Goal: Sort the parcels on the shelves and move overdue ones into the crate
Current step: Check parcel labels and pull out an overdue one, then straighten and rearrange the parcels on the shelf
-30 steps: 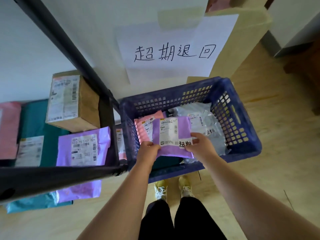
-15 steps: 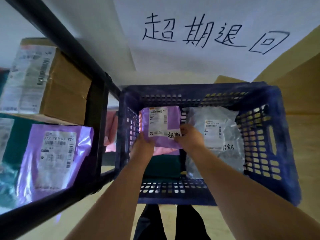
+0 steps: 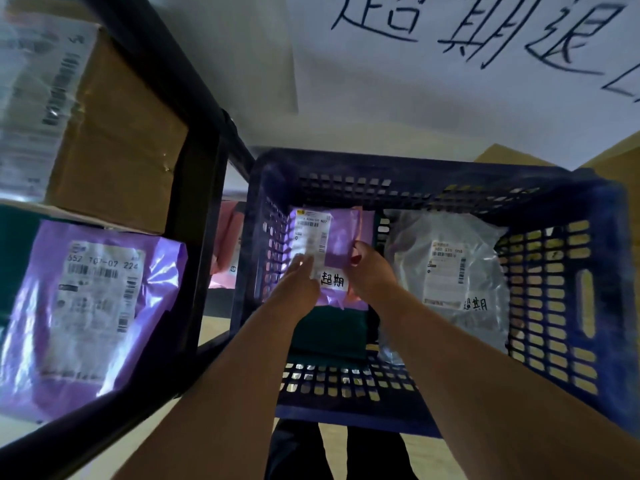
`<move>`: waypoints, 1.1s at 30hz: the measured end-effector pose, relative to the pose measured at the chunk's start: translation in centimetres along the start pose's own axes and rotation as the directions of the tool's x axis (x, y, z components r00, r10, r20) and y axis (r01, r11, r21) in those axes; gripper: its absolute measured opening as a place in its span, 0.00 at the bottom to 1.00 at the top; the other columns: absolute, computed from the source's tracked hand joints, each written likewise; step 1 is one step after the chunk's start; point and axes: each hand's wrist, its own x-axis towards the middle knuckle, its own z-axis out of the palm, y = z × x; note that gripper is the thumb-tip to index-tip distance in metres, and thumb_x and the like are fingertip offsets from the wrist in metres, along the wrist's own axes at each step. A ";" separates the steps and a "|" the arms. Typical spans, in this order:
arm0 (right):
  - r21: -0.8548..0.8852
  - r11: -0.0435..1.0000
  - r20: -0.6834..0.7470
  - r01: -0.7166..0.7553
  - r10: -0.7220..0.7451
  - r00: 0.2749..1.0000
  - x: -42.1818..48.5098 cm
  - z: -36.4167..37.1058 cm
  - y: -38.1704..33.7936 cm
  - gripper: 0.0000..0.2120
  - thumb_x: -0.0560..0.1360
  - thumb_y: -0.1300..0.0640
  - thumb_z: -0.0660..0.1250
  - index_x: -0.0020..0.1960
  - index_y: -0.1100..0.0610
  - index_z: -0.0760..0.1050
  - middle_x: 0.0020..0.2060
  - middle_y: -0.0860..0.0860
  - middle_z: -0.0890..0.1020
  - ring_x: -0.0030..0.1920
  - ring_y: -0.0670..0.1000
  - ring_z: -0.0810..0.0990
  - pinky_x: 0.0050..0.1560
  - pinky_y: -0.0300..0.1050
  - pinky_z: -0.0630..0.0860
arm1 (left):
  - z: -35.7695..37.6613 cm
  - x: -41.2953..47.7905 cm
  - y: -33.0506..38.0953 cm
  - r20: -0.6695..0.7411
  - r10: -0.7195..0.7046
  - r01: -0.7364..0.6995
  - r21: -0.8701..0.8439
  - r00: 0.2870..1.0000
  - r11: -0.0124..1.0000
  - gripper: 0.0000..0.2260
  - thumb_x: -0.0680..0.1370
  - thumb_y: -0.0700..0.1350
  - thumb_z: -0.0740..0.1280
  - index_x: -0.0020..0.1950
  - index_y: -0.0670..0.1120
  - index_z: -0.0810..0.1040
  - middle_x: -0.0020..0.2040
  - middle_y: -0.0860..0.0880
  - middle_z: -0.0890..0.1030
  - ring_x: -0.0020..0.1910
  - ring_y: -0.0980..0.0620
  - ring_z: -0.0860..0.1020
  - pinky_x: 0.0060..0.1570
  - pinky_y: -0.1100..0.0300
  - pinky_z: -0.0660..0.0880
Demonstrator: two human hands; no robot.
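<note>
The crate [image 3: 433, 168] stands right of the shelf [image 3: 199, 237], holding a left parcel [image 3: 341, 237] beside a right parcel [image 3: 450, 275].

Person as seen from the head camera. The left forearm [image 3: 225, 393] and right forearm [image 3: 485, 375] are bare from the lower edge of the frame to the wrists. The left hand [image 3: 298, 289] and right hand [image 3: 372, 271] at frame centre are ungloved. The right thumbnail [image 3: 356, 260] carries dark red polish. At bottom centre, between the forearms, are black trousers [image 3: 298, 452], showing as two separate legs.
</note>
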 end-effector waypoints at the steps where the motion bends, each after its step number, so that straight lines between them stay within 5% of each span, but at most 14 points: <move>1: 0.003 1.000 -0.001 0.006 -0.006 1.000 -0.1 0.0 -0.1 0.14 0.81 0.57 0.61 0.66 0.51 0.69 0.51 0.53 0.82 0.44 0.56 0.84 0.47 0.53 0.83 | -0.2 0.1 0.0 0.006 0.000 0.000 0.005 1.000 1.000 0.27 0.84 0.39 0.56 0.81 0.49 0.51 0.81 0.49 0.45 0.79 0.46 0.48 0.75 0.52 0.55; 6: 0.027 1.000 -0.015 -0.012 0.012 1.000 -1.4 -0.5 0.1 0.21 0.79 0.63 0.61 0.71 0.51 0.66 0.48 0.50 0.79 0.40 0.51 0.82 0.35 0.43 0.77 | -0.6 -0.6 0.9 -0.025 0.009 -0.008 0.043 1.000 0.999 0.25 0.84 0.42 0.56 0.80 0.48 0.53 0.81 0.49 0.48 0.78 0.45 0.55 0.72 0.51 0.61; 10: 0.082 0.996 -0.028 -0.035 0.038 0.999 -3.7 -1.0 0.8 0.20 0.78 0.64 0.62 0.69 0.55 0.69 0.56 0.54 0.81 0.47 0.54 0.82 0.49 0.50 0.81 | -0.4 -3.1 1.7 -0.044 0.004 -0.002 0.032 0.999 0.999 0.24 0.84 0.42 0.55 0.80 0.49 0.54 0.81 0.48 0.49 0.77 0.45 0.58 0.71 0.52 0.64; 17: 0.185 0.979 -0.052 -0.083 0.094 0.994 -9.9 -2.4 1.3 0.20 0.76 0.61 0.64 0.68 0.58 0.73 0.58 0.56 0.80 0.48 0.54 0.81 0.48 0.49 0.80 | 0.1 -8.5 1.5 -0.008 0.085 -0.083 0.123 0.996 0.989 0.26 0.84 0.45 0.56 0.81 0.48 0.53 0.81 0.47 0.48 0.79 0.45 0.53 0.76 0.52 0.56; 23: 0.276 0.958 -0.165 -0.072 0.121 0.979 -16.0 -3.1 0.7 0.16 0.77 0.60 0.65 0.64 0.59 0.76 0.46 0.55 0.80 0.42 0.54 0.78 0.45 0.49 0.76 | -1.3 -13.7 1.0 0.045 0.202 -0.207 0.192 0.978 0.959 0.25 0.85 0.46 0.55 0.80 0.46 0.53 0.81 0.45 0.50 0.79 0.46 0.52 0.75 0.55 0.52; 28: 0.283 0.959 -0.256 0.034 0.041 0.966 -20.9 -2.6 -0.3 0.17 0.77 0.58 0.67 0.65 0.59 0.76 0.58 0.56 0.81 0.56 0.56 0.79 0.59 0.50 0.75 | -2.3 -16.8 0.3 0.033 0.248 -0.250 0.188 0.968 0.950 0.24 0.84 0.47 0.55 0.80 0.48 0.56 0.79 0.48 0.57 0.77 0.47 0.60 0.71 0.58 0.59; 33: 0.244 0.966 -0.287 0.080 -0.007 0.958 -25.5 -1.7 -0.8 0.16 0.79 0.53 0.66 0.64 0.58 0.76 0.56 0.55 0.81 0.56 0.55 0.79 0.58 0.49 0.74 | -2.7 -19.9 -0.9 -0.034 0.246 -0.242 0.081 0.969 0.967 0.21 0.84 0.47 0.57 0.78 0.52 0.62 0.73 0.47 0.69 0.67 0.46 0.72 0.57 0.62 0.67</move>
